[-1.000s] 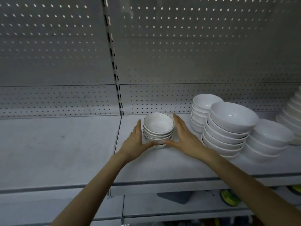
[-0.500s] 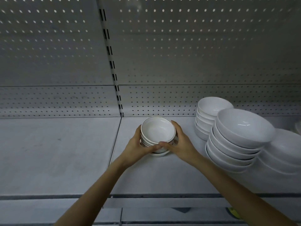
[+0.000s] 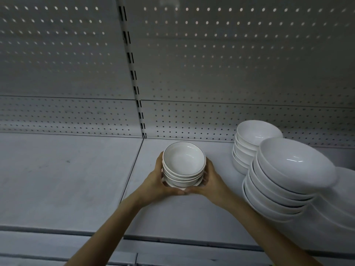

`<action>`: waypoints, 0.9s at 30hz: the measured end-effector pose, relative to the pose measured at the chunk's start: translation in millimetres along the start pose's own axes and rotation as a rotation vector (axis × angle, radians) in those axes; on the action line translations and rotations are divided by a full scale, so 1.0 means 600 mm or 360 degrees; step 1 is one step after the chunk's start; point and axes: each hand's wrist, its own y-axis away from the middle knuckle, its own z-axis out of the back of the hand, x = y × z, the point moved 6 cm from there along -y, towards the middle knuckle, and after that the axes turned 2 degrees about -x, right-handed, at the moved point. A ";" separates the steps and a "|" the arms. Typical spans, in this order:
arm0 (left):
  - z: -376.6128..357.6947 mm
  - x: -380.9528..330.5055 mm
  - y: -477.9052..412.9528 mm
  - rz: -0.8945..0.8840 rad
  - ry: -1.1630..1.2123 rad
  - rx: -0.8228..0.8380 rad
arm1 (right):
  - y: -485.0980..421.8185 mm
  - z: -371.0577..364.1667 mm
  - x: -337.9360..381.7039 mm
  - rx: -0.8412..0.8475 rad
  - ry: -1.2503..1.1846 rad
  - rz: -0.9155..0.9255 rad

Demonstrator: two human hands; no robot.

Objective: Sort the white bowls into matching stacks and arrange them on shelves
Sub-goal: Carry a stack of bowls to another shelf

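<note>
- Shelf room comes first: the grey metal shelf (image 3: 63,179) has a bare bay left of the seam (image 3: 132,169), a fair home for a set that matches nothing to its right.
- Left hand (image 3: 154,184) cups the near-left flank of the load. Its fingers (image 3: 160,162) are curled round the lower bowls, and the thumb lies along the front underside.
- Short stack of small white bowls with thin dark rims (image 3: 183,164) sits between the two palms, about mid-shelf and just right of the seam. Whether its foot rests on the shelf or is just clear of it, I cannot tell from this angle.
- Lowest piece juts out a little at the right front, so the pile is not quite square. I would press it in line, grip low on the bottom bowl and keep the rims level, so the upper ones cannot slide.
- Right hand (image 3: 214,182) mirrors the other: fingers wrapped round the right flank, thumb tip touching the left thumb below the front edge. Even pressure from both sides should stop the pile twisting.
- Plain white bowls stand near on the right, a narrow stack at the back (image 3: 249,148) and a wider stack in front (image 3: 278,192). Any sideways carry should go leftward, clear of them.
</note>
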 end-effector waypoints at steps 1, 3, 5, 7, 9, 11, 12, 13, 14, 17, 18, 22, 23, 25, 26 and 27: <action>-0.001 -0.002 0.000 -0.0009 -0.0003 -0.0006 | 0.000 0.001 0.000 -0.0005 0.0002 0.0009; -0.003 -0.007 0.001 -0.0030 -0.0016 -0.0018 | 0.000 -0.001 -0.001 -0.0005 0.0014 0.0017; -0.002 -0.008 0.006 -0.0038 -0.0015 -0.0024 | 0.001 -0.005 0.000 0.0018 0.0003 0.0013; -0.001 -0.012 0.013 -0.0060 -0.0009 -0.0008 | 0.002 -0.013 0.006 0.0061 -0.0027 0.0011; 0.003 -0.015 0.020 -0.0080 -0.0020 0.0000 | 0.005 -0.021 0.013 0.0086 -0.0038 0.0008; 0.012 -0.017 0.029 -0.0078 -0.0027 -0.0025 | 0.011 -0.029 0.020 0.0082 -0.0045 0.0003; 0.018 -0.014 0.035 -0.0061 -0.0016 -0.0046 | 0.014 -0.033 0.024 0.0074 -0.0030 0.0007; 0.026 -0.012 0.042 -0.0040 0.0001 -0.0066 | 0.016 -0.038 0.028 0.0065 -0.0003 0.0019; 0.035 -0.009 0.050 -0.0022 0.0020 -0.0087 | 0.018 -0.045 0.033 0.0063 0.0020 0.0032; 0.071 -0.007 0.075 -0.0016 0.0043 -0.0137 | 0.020 -0.077 0.061 0.0065 0.0063 0.0088; 0.088 -0.010 0.084 -0.0032 0.0028 -0.0157 | 0.020 -0.091 0.074 0.0060 0.0080 0.0116; 0.177 -0.034 0.132 -0.0144 -0.0007 -0.0234 | 0.022 -0.169 0.141 0.0058 0.0110 0.0245; 0.203 -0.039 0.147 -0.0165 -0.0009 -0.0252 | 0.022 -0.193 0.159 0.0051 0.0114 0.0275; 0.254 -0.046 0.179 -0.0189 -0.0006 -0.0309 | 0.023 -0.241 0.189 0.0052 0.0113 0.0334; 0.281 -0.049 0.197 -0.0199 -0.0004 -0.0342 | 0.023 -0.268 0.204 0.0055 0.0108 0.0366; 0.308 -0.051 0.215 -0.0210 -0.0006 -0.0374 | 0.024 -0.296 0.219 0.0062 0.0100 0.0391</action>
